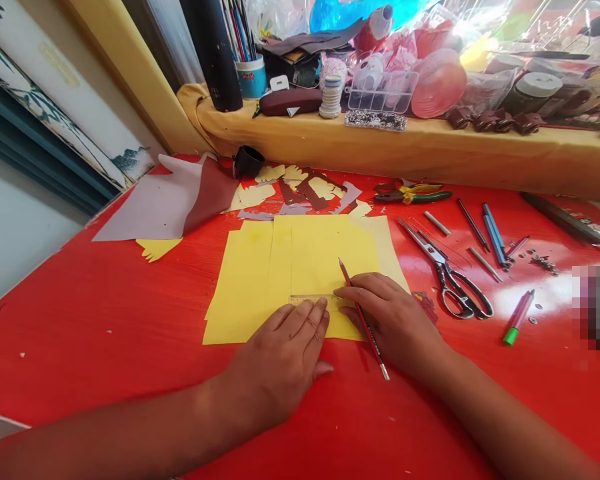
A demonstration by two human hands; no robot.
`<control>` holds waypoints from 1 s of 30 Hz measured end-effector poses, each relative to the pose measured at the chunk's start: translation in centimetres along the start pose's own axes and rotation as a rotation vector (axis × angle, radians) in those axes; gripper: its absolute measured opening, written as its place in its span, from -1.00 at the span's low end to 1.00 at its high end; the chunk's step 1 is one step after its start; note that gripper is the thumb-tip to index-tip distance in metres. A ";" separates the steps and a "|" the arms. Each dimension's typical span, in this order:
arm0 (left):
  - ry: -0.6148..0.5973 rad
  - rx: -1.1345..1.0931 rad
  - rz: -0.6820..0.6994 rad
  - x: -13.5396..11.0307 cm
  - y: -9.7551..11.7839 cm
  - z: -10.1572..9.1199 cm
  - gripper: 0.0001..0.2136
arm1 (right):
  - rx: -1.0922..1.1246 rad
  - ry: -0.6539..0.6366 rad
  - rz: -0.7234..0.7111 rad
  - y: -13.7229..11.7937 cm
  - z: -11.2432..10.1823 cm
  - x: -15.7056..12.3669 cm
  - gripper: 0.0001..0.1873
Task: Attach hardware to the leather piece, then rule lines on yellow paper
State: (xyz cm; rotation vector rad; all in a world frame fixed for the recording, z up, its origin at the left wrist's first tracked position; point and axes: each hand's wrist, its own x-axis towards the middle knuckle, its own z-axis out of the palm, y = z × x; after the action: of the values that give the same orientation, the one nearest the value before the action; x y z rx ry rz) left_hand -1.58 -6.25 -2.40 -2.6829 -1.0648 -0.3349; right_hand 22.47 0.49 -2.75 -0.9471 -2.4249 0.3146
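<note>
Left hand (285, 353), ruler (332, 301) under fingertips (321, 305) (clear)

**One head-worn view, forward and down**

A single camera sits on the person's head, above the near edge of the glossy red tabletop (105, 320). It tilts down across it toward the far edge, where a yellow-draped ledge (430, 147) closes the view. It is close. Both forearms enter from the bottom of the frame. The flat left hand (280, 360) and the right hand (395, 320), closed round a thin red pencil (345, 275), lie just below centre. The tabletop's left edge runs diagonally.
</note>
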 end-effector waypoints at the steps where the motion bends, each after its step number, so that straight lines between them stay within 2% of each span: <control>1: 0.008 -0.002 -0.005 0.0 0.1 0.0 -0.52 | 0.000 0.003 0.000 0.0 0.0 0.0 -0.79; 30: 0.021 -0.104 -0.041 -0.1 -0.2 -0.1 -0.51 | 0.061 0.057 0.059 -0.2 -0.7 0.8 -0.80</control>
State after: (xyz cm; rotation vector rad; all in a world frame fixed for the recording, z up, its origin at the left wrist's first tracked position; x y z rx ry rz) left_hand -1.81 -6.19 -2.35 -2.7442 -1.1270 -0.4363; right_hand 22.20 0.90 -1.82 -0.9883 -2.3260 0.3749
